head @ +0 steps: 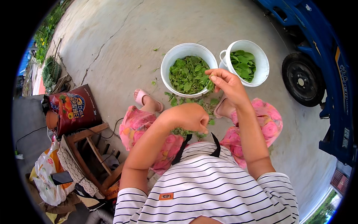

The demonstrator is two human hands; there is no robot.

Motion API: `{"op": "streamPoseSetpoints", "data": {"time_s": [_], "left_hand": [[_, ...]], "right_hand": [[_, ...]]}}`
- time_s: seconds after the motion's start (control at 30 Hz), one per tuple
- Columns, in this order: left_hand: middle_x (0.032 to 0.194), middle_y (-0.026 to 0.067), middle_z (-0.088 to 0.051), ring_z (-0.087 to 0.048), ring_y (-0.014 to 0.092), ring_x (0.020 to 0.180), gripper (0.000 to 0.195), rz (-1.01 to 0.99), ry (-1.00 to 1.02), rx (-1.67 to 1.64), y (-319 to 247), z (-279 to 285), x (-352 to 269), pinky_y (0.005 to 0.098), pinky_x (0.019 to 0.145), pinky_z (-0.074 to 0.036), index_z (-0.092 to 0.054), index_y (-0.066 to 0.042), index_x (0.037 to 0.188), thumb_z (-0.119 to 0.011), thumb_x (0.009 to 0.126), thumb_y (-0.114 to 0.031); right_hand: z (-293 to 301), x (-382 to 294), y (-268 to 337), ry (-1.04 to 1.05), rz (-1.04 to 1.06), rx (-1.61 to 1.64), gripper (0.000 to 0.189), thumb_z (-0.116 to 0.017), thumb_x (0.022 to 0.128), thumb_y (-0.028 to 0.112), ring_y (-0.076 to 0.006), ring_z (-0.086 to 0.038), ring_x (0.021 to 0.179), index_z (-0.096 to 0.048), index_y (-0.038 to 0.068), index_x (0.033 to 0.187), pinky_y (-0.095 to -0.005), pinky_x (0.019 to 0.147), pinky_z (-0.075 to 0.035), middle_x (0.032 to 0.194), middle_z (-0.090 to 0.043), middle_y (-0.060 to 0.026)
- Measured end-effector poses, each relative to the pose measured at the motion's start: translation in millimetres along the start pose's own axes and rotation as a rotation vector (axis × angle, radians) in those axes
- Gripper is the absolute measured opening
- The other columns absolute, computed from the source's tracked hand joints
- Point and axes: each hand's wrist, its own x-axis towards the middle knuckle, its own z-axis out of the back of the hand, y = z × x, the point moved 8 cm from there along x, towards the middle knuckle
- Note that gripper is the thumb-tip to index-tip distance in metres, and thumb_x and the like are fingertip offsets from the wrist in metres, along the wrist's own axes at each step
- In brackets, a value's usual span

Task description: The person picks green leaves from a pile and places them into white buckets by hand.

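My right hand (228,81) pinches a small leafy green (210,85) between thumb and fingers, at the near right rim of a white plastic bucket (165,77). Picked greens (187,73), leaves and thin stems mixed, lie inside that bucket. Nearer my body, my left hand (188,116) is turned back-up with its fingers curled; whether anything is inside them is hidden. Close beyond my right hand stands a second white bucket (262,73) with a handle, tilted towards me, holding broad green leaves (242,65).
Loose leaves and stems (183,131) lie on the concrete floor (134,50) between my feet. To the left are a wooden chair frame (95,156), a printed dark red bag (75,109) and a plastic bag (46,179). A blue vehicle with a black wheel (302,79) stands at right.
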Motion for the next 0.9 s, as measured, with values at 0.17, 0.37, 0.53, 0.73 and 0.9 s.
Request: {"op": "streamPoseSetpoints", "data": {"time_s": [0.17,0.37,0.53,0.73,0.9], "left_hand": [[0.085,0.0022,-0.061,-0.057,0.011,0.084,0.032,0.057,-0.850,-0.614,46,84,-28,0.0306,0.075,-0.045,-0.060,-0.002,0.096,-0.051,0.094,-0.032],[0.105,0.0065,-0.057,-0.050,0.015,0.100,0.043,-0.097,-1.245,-0.837,28,120,-58,0.0309,0.087,-0.040,-0.053,-0.001,0.114,-0.045,0.096,-0.040],[0.099,0.0073,-0.058,-0.054,0.013,0.092,0.046,-0.221,-1.176,-1.077,63,121,-58,0.0273,0.082,-0.042,-0.052,0.001,0.117,-0.053,0.093,-0.038],[0.075,-0.0017,-0.047,-0.043,0.008,0.060,0.027,-0.104,-1.063,-1.470,80,114,-82,0.0234,0.054,-0.036,-0.054,-0.004,0.107,-0.045,0.097,-0.027],[0.075,0.0006,-0.049,-0.041,0.009,0.056,0.021,-0.406,-1.304,-1.706,83,130,-112,0.0245,0.051,-0.035,-0.051,-0.004,0.107,-0.045,0.098,-0.022]], "right_hand": [[-15,10,11,0.038,0.083,-0.170,0.018,-0.065,0.084,0.020,-0.0028,-0.043,0.063,-0.064,0.004,0.092,-0.0213,0.060,-0.040,0.113,-0.057,-0.0027],[-71,43,74,-0.032,0.464,-0.591,0.017,-0.062,0.084,0.024,-0.0191,-0.057,0.068,-0.067,0.010,0.091,-0.0307,0.064,-0.046,0.112,-0.059,-0.0090],[-98,74,83,0.048,0.583,-0.608,0.020,-0.061,0.086,0.020,-0.0131,-0.058,0.069,-0.067,0.009,0.102,-0.0260,0.063,-0.046,0.111,-0.061,-0.0056],[-103,131,12,0.326,0.098,0.009,0.023,-0.058,0.089,0.026,-0.0096,-0.056,0.067,-0.067,0.007,0.098,-0.0251,0.064,-0.047,0.091,-0.063,-0.0020],[-77,192,-205,0.426,-0.310,-0.808,0.032,-0.061,0.083,0.021,-0.0195,-0.064,0.087,-0.061,0.005,0.111,-0.0305,0.073,-0.050,0.095,-0.066,-0.0100]]}}
